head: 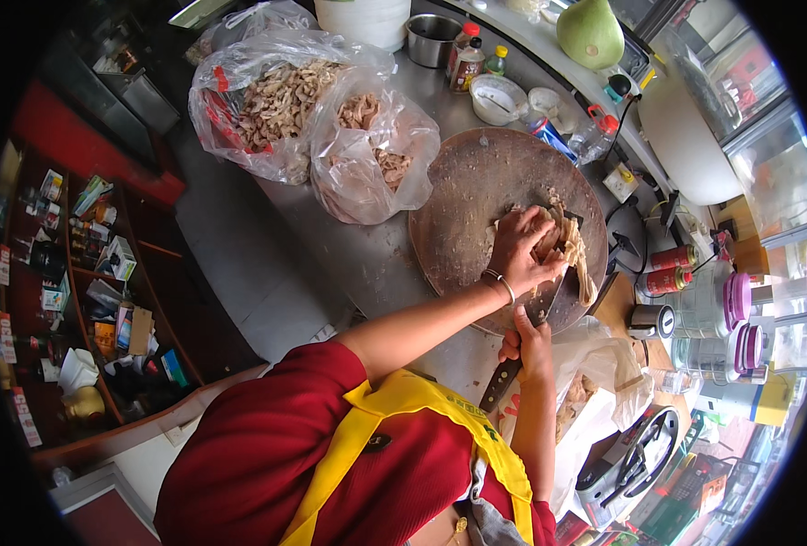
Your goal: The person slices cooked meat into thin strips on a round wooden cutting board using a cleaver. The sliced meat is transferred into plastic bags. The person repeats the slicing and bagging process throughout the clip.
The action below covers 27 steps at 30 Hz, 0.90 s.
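On a round wooden chopping block (451, 184), my left hand (523, 249) presses on a pile of pale brown, stringy meat (570, 242) with its fingers spread over it. A bracelet circles that wrist. My right hand (531, 341) is closed around a kitchen knife (501, 383) with a dark, riveted handle. Its blade points away from me and reaches the near side of the meat, close to my left fingers, which partly hide it. A long strip of meat (587, 280) trails off the pile at the right. Small crumbs lie scattered across the block.
Clear plastic bags of sliced meat, one large (287, 95) and one smaller (376, 157), stand left of the block. Behind it are bottles (468, 65), a white bowl (499, 99) and a steel pot (434, 41). Right of me sit another bag (601, 362) and lidded jars (707, 300).
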### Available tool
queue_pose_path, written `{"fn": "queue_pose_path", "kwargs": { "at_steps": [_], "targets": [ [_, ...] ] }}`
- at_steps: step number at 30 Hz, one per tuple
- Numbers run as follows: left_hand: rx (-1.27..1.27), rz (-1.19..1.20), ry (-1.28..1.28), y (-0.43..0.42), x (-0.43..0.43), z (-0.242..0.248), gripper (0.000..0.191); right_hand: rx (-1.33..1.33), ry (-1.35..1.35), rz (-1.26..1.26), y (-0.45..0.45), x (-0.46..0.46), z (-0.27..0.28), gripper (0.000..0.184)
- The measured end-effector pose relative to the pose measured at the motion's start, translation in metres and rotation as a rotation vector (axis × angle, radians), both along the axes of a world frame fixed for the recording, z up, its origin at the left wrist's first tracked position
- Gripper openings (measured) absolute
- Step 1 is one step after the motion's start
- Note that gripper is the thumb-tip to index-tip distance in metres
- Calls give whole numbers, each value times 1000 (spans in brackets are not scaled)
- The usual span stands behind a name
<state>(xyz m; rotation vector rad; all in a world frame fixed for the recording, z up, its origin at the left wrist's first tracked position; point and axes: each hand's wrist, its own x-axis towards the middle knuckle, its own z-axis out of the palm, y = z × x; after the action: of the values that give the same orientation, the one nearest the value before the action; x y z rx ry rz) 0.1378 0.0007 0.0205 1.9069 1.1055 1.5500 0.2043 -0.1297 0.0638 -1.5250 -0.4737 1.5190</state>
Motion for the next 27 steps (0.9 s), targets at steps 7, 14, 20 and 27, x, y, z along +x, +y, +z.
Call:
{"fn": "queue_pose_path", "kwargs": {
  "at_steps": [7, 14, 20, 27],
  "targets": [
    [98, 225, -47, 63, -79, 26, 55, 57, 7, 229, 75, -51, 23, 35],
    [58, 281, -215, 113, -170, 7, 52, 21, -13, 458, 144, -114, 6, 36],
    [150, 529, -181, 122, -228, -26, 52, -25, -68, 619, 171, -164, -2, 39],
    [-67, 683, -69, 124, -255, -61, 52, -62, -87, 681, 189, -193, -15, 34]
  ]
}}
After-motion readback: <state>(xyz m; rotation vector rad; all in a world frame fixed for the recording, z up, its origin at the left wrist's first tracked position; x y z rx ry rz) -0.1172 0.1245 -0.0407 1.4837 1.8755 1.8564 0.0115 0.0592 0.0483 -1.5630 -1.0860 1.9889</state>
